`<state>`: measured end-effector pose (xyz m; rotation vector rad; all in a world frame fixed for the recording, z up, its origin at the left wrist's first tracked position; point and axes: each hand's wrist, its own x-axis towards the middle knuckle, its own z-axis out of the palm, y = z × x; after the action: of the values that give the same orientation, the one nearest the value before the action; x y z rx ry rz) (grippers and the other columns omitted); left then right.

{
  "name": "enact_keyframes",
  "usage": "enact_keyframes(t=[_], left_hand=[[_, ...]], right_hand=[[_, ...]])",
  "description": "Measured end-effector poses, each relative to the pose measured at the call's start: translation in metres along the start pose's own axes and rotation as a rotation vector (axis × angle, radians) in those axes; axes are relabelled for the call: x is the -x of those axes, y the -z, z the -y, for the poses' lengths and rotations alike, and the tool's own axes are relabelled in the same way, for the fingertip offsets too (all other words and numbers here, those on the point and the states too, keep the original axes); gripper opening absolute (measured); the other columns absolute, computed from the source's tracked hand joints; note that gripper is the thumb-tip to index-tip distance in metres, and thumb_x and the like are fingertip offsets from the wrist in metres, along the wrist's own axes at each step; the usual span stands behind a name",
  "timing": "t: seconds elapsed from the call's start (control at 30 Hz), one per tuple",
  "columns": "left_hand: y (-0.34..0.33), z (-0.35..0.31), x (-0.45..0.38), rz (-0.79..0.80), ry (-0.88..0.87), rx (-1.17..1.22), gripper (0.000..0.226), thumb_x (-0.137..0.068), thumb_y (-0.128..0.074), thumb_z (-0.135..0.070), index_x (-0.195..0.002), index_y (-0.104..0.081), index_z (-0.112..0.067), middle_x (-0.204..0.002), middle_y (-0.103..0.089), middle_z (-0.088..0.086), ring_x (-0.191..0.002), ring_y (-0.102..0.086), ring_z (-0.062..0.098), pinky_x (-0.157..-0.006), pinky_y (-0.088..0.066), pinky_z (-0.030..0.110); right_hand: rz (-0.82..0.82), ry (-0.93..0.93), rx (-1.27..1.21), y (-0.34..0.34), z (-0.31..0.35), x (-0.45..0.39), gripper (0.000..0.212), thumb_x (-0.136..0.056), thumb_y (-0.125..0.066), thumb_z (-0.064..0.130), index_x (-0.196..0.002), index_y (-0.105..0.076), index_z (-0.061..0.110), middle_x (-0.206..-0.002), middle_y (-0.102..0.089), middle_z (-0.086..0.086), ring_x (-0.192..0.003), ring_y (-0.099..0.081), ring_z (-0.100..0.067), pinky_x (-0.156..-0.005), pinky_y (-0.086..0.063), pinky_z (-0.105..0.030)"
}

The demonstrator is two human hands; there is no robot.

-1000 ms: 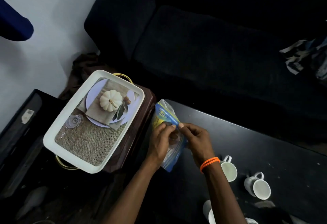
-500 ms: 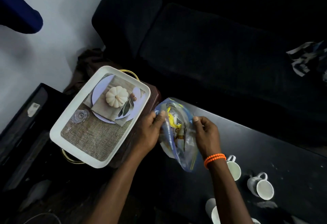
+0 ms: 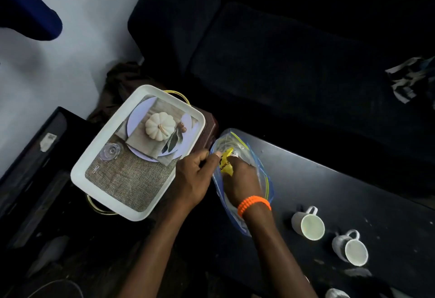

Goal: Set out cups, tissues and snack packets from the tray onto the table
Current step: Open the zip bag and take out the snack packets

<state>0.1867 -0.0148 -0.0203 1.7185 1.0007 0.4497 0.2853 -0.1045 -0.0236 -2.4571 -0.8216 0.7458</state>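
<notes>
A clear zip bag (image 3: 237,143) with a blue and yellow seal lies open at the near-left corner of the black table (image 3: 329,191). My left hand (image 3: 193,177) pinches the bag's left rim. My right hand (image 3: 242,180), with an orange bead bracelet, is inside the bag, gripping a yellow snack packet (image 3: 226,163). The white tray (image 3: 94,170) with a pumpkin picture sits to the left on a brown stand, nothing on it. Two white cups (image 3: 308,223) (image 3: 350,247) stand on the table to the right.
A dark sofa (image 3: 282,62) runs behind the table, with a crumpled cloth (image 3: 409,79) at its right end. More white cups (image 3: 336,293) show at the bottom edge. A black cabinet (image 3: 30,156) stands left of the tray against a white wall.
My hands first pinched the bag's seal, then pulled it open. Now my right hand has gone inside and grips the yellow packet, while my left hand keeps the rim.
</notes>
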Motion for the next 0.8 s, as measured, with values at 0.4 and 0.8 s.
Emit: enact_keyframes(t=[0.4,0.8], left_hand=[[0.014,0.013,0.001,-0.131,0.081,0.144,0.043,-0.088,-0.059,-0.038,-0.057,-0.032,-0.026,-0.054,-0.028,-0.012,-0.054,-0.027,0.005,-0.051,-0.026,0.032],[0.024,0.010,-0.002,-0.050,0.047,0.186,0.047,-0.091,-0.060,-0.023,-0.056,-0.029,-0.025,-0.050,-0.026,-0.014,-0.051,-0.024,0.001,-0.050,-0.025,0.023]], right_hand=[[-0.277,0.185,0.037,0.024,0.033,0.044,0.035,-0.079,-0.074,0.039,-0.109,-0.071,0.021,-0.097,-0.076,-0.004,-0.089,-0.072,-0.030,-0.068,-0.054,-0.033],[-0.566,-0.403,-0.924,0.073,-0.101,0.028,0.027,-0.074,-0.089,0.015,-0.097,-0.077,0.010,-0.087,-0.081,0.000,-0.071,-0.075,-0.009,-0.071,-0.060,-0.034]])
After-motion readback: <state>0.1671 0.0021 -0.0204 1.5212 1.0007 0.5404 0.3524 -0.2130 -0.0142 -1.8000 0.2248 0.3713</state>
